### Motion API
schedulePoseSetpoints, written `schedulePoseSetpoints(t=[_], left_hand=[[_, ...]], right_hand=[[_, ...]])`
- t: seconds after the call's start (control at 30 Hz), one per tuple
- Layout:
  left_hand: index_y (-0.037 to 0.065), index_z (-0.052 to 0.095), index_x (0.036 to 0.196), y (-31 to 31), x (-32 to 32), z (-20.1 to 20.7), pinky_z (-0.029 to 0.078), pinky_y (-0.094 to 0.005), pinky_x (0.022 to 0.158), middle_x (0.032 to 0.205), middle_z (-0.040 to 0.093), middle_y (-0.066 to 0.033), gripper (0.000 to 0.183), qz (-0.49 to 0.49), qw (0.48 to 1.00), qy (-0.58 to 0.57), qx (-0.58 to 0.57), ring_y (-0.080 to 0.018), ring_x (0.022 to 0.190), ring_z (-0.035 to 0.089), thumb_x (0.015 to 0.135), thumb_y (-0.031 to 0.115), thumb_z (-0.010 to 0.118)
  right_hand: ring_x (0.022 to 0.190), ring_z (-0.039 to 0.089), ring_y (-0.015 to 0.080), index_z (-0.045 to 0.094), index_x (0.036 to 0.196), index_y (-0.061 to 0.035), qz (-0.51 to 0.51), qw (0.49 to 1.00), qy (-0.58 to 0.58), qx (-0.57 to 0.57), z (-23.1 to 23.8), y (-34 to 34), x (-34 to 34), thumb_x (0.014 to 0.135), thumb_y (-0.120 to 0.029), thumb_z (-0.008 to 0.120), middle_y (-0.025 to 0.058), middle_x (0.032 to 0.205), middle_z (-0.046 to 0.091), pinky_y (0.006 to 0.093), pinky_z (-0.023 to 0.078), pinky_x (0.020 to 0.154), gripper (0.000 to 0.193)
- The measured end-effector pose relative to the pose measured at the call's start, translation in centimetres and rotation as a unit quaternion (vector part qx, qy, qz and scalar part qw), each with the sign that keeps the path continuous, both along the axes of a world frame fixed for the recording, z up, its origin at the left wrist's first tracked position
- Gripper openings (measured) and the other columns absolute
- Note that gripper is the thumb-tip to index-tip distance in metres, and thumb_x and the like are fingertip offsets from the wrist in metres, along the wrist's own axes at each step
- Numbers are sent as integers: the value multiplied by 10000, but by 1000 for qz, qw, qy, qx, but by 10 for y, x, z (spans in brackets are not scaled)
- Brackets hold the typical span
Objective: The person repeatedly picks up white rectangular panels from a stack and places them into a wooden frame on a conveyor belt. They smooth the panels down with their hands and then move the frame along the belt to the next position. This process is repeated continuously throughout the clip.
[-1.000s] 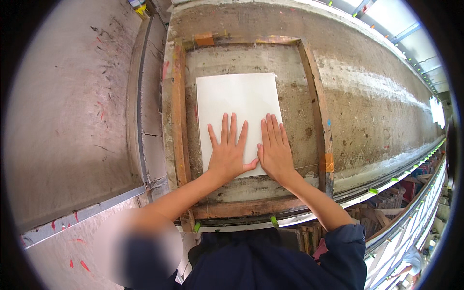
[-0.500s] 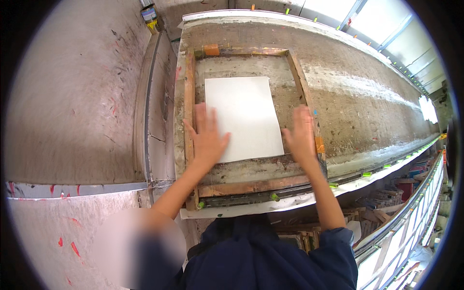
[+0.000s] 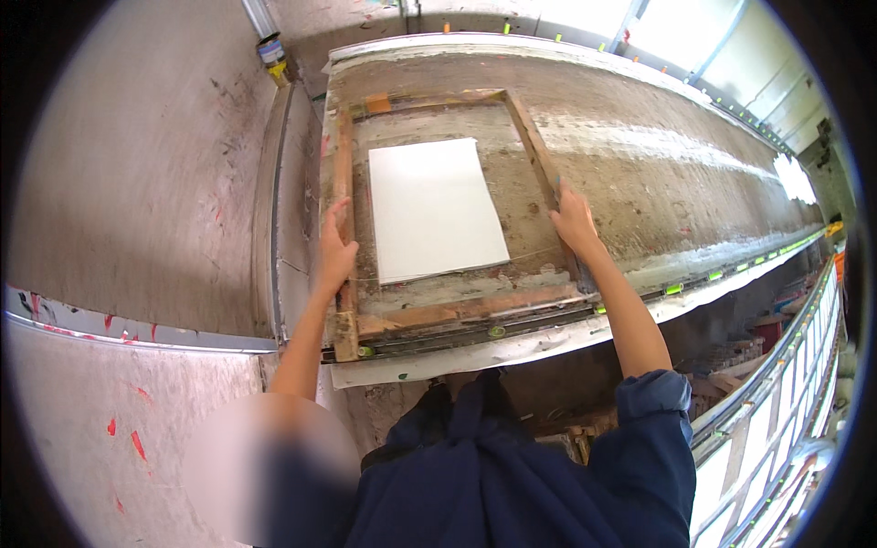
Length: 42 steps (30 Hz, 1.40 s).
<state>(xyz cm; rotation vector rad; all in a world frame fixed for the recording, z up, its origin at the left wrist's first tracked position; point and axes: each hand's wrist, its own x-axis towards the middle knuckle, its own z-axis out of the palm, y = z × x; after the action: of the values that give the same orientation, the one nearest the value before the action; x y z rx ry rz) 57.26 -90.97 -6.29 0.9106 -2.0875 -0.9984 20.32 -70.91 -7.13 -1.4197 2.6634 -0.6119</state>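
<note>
A wooden frame (image 3: 448,316) with four-sided bars lies on a long stained worktable (image 3: 649,215). Inside its outline is a blank white sheet of paper (image 3: 438,210), slightly skewed to the bars. My left hand (image 3: 336,251) is closed round the frame's left bar, thumb on the inner side. On the right bar my right hand (image 3: 575,221) has its fingers wrapped over the outer side and thumb inward. Neither hand touches the paper. Orange tape (image 3: 377,102) covers the frame's far left corner.
Green clips (image 3: 674,289) line the table's near edge, above a white strip. A stained wall (image 3: 146,183) runs along the left, with a paint-smeared can (image 3: 272,53) at the back. Shelved frames and a rack (image 3: 776,384) stand at the lower right.
Both hands, spread beside the paper before, have moved out to the frame's side bars and closed on them. The view has shifted a little; the paper still lies inside the frame.
</note>
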Motion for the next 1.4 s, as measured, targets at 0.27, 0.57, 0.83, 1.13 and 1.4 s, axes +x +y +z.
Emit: schedulePoseSetpoints(t=[0.27, 0.57, 0.83, 1.13, 1.4], left_hand=[[86, 435, 1218, 2, -48, 82, 320, -338, 1016, 1215, 484, -144, 614, -6, 999, -6, -43, -285, 1218, 441, 630, -84, 484], [80, 446, 1205, 115, -225, 61, 379, -288, 775, 1160, 512, -111, 590, -6, 996, 67, -52, -183, 850, 471, 644, -101, 472], [96, 418, 1180, 173, -323, 22, 408, -278, 709, 1056, 480, -108, 549, 7, 999, 28, -37, -164, 743, 475, 671, -106, 458], [96, 422, 1148, 167, -328, -14, 391, -244, 682, 1091, 445, -56, 509, 1, 995, -9, -102, -143, 720, 455, 690, -116, 489], [80, 421, 1070, 178, -338, -15, 384, -226, 699, 1033, 428, -46, 418, -6, 1000, -21, 16, -117, 727, 427, 712, -126, 489]], right_hand=[[951, 585, 404, 384, 1328, 47, 3, 999, -8, -53, 65, 3, -51, 694, -91, 702, 274, 1008, 606, 437, 472, 803, 722], [944, 594, 381, 380, 1373, -67, -18, 994, 61, -87, 51, 117, -235, 705, -94, 717, 264, 1020, 609, 409, 468, 843, 749], [1019, 520, 369, 322, 1386, -1, -45, 999, -13, -23, 32, 171, -302, 733, -37, 685, 242, 1059, 586, 412, 419, 923, 747], [1008, 521, 377, 337, 1362, 49, -23, 999, -40, -29, 13, 176, -310, 743, -20, 662, 241, 1090, 584, 403, 410, 938, 702], [1098, 503, 362, 309, 1410, -59, -28, 999, -35, -8, 1, 197, -317, 787, -92, 666, 209, 1201, 555, 414, 401, 964, 718]])
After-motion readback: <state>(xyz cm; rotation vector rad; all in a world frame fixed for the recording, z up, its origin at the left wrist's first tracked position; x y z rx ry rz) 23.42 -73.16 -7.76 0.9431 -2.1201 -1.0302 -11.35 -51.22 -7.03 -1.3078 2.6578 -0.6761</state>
